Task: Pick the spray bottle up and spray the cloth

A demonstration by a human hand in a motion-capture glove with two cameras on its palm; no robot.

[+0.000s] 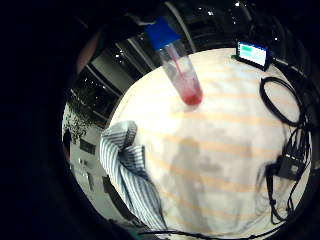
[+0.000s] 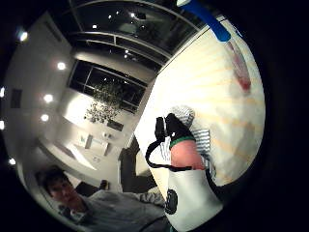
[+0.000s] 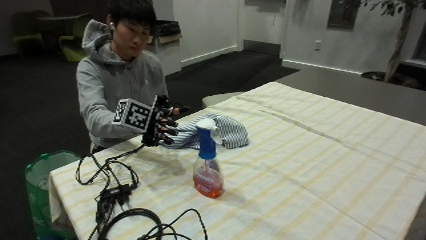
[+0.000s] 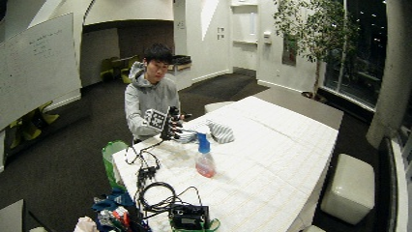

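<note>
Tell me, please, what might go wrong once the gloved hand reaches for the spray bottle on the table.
The spray bottle stands upright, tall and narrow, apart from the gloved right hand, so a sideways brush could tip it. The striped cloth lies bunched behind the bottle near the table edge, so spray might partly land on the tablecloth. Loose cables lie beside the bottle and could snag the hand.

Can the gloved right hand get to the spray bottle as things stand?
Probably yes: the right hand hovers above the table, the spray bottle stands upright nearby, and nothing lies between them; the striped cloth sits off to the side.
</note>
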